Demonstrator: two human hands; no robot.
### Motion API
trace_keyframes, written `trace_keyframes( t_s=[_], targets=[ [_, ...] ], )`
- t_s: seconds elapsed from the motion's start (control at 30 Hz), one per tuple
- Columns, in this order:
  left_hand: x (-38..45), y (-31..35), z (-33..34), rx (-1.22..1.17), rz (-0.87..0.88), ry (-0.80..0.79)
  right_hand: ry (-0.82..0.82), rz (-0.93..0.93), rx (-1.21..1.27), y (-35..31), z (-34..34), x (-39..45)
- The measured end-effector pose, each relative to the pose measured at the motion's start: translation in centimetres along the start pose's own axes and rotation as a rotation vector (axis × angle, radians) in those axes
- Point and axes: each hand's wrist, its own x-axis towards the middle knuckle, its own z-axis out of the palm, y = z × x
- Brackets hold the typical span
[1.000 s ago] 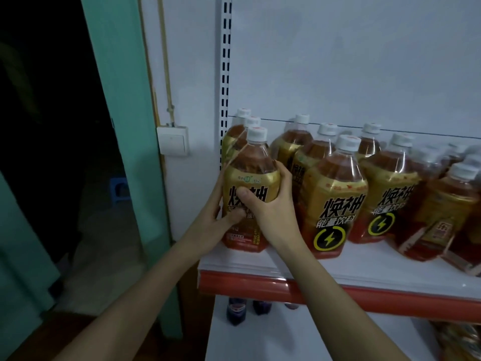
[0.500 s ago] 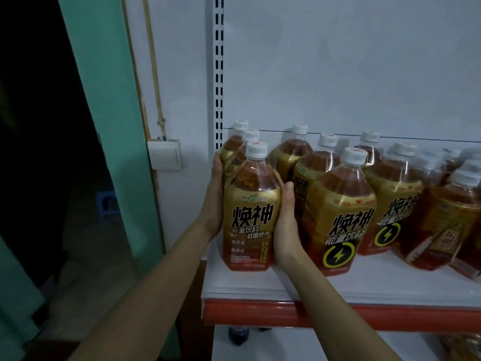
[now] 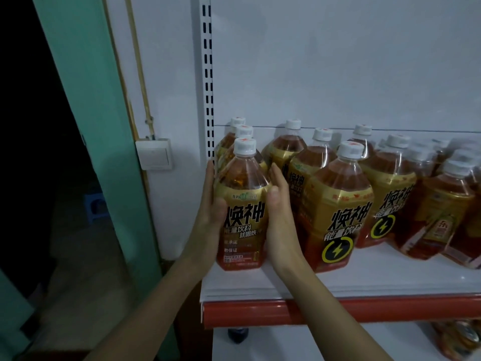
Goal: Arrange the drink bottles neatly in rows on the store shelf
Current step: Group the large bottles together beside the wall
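Bottle at nine o'clock on the white shelf, upright at the row's front, is pressed between two flat palms: left hand and right hand, fingers straight, none curled. If pushed unevenly, the bottles behind or the tilted neighbour at three o'clock could be toppled.

My only view is the head camera, close to the shelf, facing forward and slightly down at its left end. The red front edge crosses low, and the white back panel fills the top.
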Motion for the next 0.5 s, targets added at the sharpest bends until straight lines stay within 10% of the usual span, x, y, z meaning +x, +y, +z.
trace_keyframes(
  t_s=[0.5],
  targets=[
    [0.5, -2.2, 0.4, 0.066, -0.004, 0.083, 0.008, -0.005, -0.015, 0.8, -0.6, 0.6]
  ],
)
